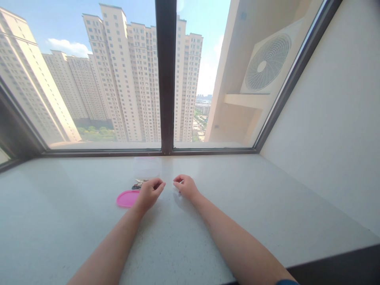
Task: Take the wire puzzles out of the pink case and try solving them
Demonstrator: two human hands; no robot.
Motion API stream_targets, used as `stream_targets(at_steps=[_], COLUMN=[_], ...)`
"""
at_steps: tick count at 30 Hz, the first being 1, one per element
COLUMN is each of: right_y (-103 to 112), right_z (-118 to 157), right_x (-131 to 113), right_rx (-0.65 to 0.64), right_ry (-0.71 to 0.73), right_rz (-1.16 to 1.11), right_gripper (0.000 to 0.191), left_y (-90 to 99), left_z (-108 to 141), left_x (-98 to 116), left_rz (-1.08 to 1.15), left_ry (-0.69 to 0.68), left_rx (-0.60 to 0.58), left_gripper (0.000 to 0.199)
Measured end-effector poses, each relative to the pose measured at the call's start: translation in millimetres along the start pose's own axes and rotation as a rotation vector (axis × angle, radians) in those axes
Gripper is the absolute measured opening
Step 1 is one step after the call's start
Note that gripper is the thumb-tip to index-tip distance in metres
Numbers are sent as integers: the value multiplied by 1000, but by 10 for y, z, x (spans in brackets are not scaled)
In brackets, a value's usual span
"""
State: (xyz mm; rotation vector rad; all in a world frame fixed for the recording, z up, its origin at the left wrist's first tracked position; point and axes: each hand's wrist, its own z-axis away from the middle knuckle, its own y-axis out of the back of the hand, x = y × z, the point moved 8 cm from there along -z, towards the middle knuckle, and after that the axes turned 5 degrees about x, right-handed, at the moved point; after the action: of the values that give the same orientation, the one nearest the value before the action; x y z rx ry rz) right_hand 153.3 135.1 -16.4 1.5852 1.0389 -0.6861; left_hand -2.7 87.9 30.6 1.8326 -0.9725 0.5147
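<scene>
My left hand (151, 192) hovers just above the windowsill, thumb and fingers pinched together. Whatever may be between them is too small to make out. Across a narrow gap, my right hand (186, 187) is closed in a similar pinch, with a tiny pale bit at its fingertips that I cannot name. Partly hidden behind my left hand lies a pink oval lid (126, 199). Beyond it is a small pile of metal and dark pieces, perhaps keys (138, 185). A clear plastic box (146, 167) with a pink edge stands behind the pile.
The pale speckled windowsill (74, 221) stretches beneath both arms. A dark-framed window (167, 79) rises at the back, with tall buildings outside. On the right, a white wall (335, 118) borders the sill, and a dark edge (338, 265) runs along the lower right.
</scene>
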Motion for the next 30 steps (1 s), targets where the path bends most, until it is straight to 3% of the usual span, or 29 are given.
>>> stream_targets(at_steps=[12, 30], right_y=[-28, -91], right_z=[-42, -62], right_x=[55, -12], right_rx=[-4, 92], right_ry=[28, 111], right_rz=[39, 160], right_gripper=[16, 18], left_y=[159, 180], left_z=[-8, -80], left_x=[-59, -275], left_rz=[-12, -24], left_ry=[66, 62], left_rx=[91, 105], left_gripper=[30, 30])
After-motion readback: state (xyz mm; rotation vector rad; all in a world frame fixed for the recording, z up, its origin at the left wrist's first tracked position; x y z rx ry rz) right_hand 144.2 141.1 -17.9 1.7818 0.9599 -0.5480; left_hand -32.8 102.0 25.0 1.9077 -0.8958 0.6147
